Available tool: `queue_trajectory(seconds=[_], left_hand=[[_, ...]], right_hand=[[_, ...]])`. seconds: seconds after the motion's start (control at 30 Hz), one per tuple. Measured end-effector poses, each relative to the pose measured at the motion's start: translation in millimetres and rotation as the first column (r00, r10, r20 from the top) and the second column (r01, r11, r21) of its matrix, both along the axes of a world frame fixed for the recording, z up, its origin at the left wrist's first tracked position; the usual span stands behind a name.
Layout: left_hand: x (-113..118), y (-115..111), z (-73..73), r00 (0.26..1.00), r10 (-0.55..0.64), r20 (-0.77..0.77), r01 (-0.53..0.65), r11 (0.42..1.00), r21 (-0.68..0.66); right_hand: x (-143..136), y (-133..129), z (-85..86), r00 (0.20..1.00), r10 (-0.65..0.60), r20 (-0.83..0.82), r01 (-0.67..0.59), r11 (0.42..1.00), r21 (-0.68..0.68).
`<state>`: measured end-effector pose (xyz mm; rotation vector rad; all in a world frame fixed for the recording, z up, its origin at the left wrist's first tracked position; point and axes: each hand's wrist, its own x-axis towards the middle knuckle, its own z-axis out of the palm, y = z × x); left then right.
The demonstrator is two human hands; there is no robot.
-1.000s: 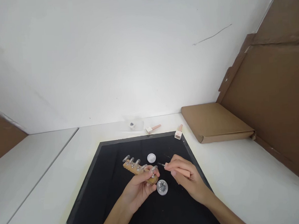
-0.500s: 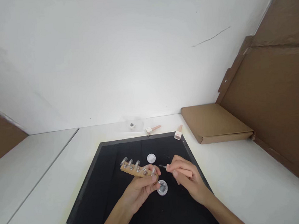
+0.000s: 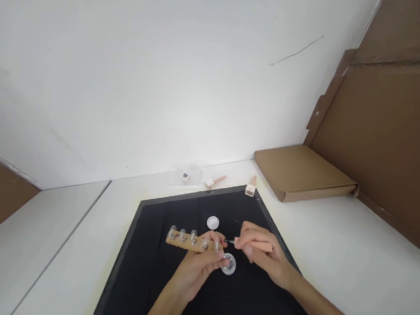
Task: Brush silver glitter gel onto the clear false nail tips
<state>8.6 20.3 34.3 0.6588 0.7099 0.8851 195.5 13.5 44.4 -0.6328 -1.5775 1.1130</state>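
My left hand [image 3: 199, 268] is closed on the right end of a tan nail display stand [image 3: 187, 242], which bears a row of several clear false nails [image 3: 193, 236]. Between the fingers of my right hand [image 3: 265, 254] is a nail polish brush [image 3: 259, 245] with a peach handle; its dark tip points left, close to the rightmost nail and the left fingertips. Whether the tip touches anything I cannot tell. A small round open jar [image 3: 229, 263] with silvery contents sits just below the left fingers, partly covered by them. Its likely lid, a white round cap [image 3: 212, 223], lies farther back.
Beneath my hands a black mat [image 3: 150, 277] covers part of the white table [image 3: 345, 244]. Behind it lie two pale bottles with peach handles, one bottle [image 3: 209, 183] and another bottle [image 3: 250, 189], and a clear plastic tray [image 3: 173, 178]. A flat cardboard box [image 3: 304, 172] stands right.
The nail stand has tilted and shifted slightly left and down in my left hand. My right hand has lowered the brush a little, bringing its tip nearer the left fingertips.
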Motion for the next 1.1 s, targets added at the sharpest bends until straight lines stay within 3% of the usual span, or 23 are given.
queue_trajectory(seconds=[0.3, 0.57, 1.1], left_hand=[[1.2, 3.6, 4.2, 0.996, -0.024, -0.082, 0.031, 0.996, 0.079], [3.3, 2.4, 2.3, 0.985, -0.011, -0.174, 0.032, 0.993, 0.114], [4.7, 0.8, -1.5, 0.978, -0.1, -0.181, 0.129, 0.98, 0.154]], right_hand=[[-2.0, -1.1, -3.0, 0.994, 0.09, -0.065, -0.096, 0.992, -0.087], [-0.9, -0.2, -2.0, 0.992, 0.125, -0.003, -0.125, 0.987, -0.099], [0.9, 1.7, -5.4, 0.996, 0.079, 0.048, -0.075, 0.995, -0.072]])
